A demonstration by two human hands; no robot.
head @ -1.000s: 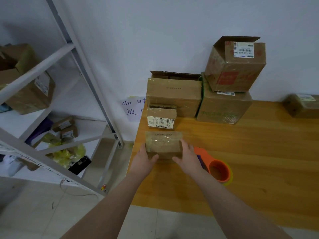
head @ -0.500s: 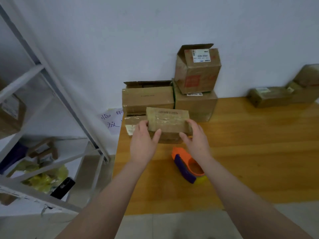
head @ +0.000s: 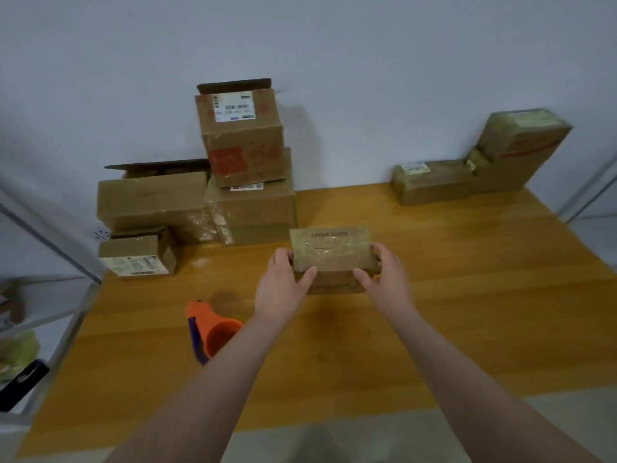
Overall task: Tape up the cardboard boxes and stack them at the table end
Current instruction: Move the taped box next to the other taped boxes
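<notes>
- One metal shelf rack (head: 50,242) stands at the far left, beside the edge of the surface. A dark flat object (head: 20,384) lies on a low shelf, too blurred to name.
- A small labelled box (head: 137,252) sits at the back left corner of the wooden surface (head: 467,312). It touches the front of a wide box (head: 152,198) whose top flap stands open.
- An orange tape dispenser (head: 213,329) with a purple handle lies nearer the person, just left of the left forearm.
- A big box (head: 257,212) stands by the wall, touching the wide box. A red-printed box (head: 240,138) with a raised flap is stacked on it, slightly turned.
- The left hand (head: 280,289) has its grip clamped on the left end of a taped box (head: 330,255), thumb on top and fingers round the side.
- The taped box is at mid-surface, near the front of the big box, with glossy tape across its top. It may be resting on the wood or held just above it.
- The right hand (head: 384,279) has its grip clamped on the box's right end in the same way.
- A flat box (head: 430,182) lies by the wall at the right, touching a pile of boxes (head: 524,138) at the surface's right end.
</notes>
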